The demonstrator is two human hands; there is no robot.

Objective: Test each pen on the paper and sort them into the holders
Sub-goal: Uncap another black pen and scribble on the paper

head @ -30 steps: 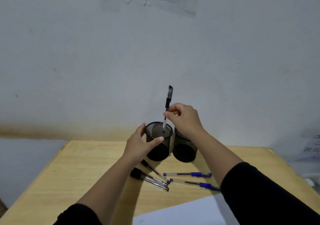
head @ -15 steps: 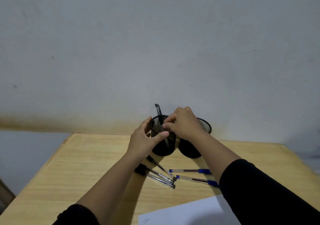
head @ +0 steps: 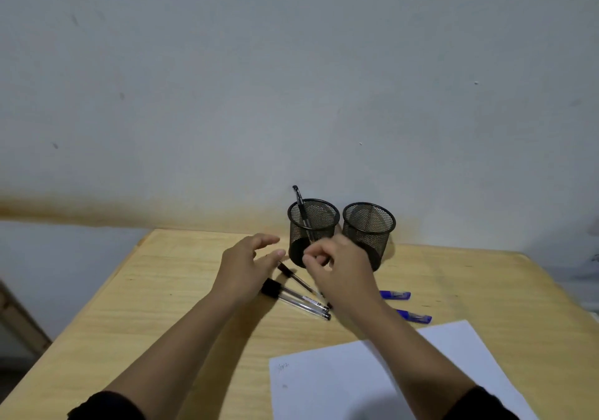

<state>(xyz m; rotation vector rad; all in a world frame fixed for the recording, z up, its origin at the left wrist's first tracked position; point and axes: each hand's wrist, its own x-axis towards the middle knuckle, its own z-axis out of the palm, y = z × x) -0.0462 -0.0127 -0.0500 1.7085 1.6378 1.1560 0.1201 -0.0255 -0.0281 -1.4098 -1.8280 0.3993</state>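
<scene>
Head view: one black pen [head: 302,209] leans in the left holder [head: 312,230]. The left hand [head: 248,262] is spread; the right hand [head: 340,269] seems loosely curled, empty. A careless reach could scatter the table pens [head: 299,298] or tip a holder.

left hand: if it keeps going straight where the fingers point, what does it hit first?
Probably the left mesh holder: the left hand points its open fingers up-right at the holder's lower wall. Depth is unclear from this single view.
</scene>
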